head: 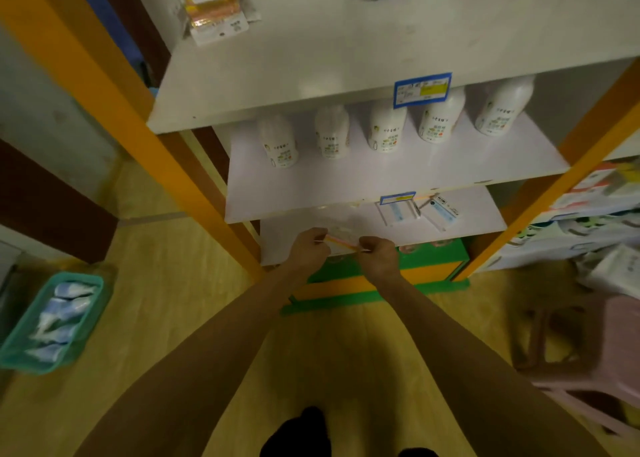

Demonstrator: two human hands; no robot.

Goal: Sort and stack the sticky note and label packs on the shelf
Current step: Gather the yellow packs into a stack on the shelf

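Both arms reach down to the low white shelf (478, 214), where the left hand (309, 247) and the right hand (379, 254) each pinch one end of a thin pack of sticky notes (343, 242), held between them just above the shelf's front edge; its orange and pale stripes are blurred. Farther right on the same shelf lie two white-and-blue label packs (398, 212) (441, 212), side by side and slightly tilted, well apart from the hands. One board up, five white bottles (386, 129) stand in a row, and a blue price tag (421, 89) is stuck on the edge of the board above them. On that upper board a stack of orange and yellow note packs (218, 6) sits at the back left. Orange posts (145, 138) frame the unit on both sides, the left one close beside the left forearm. Below the hands is a green and orange box (433, 262). A teal basket (52, 321) of blue-white pouches stands on the floor at left, and a pink stool (595, 346) at right.
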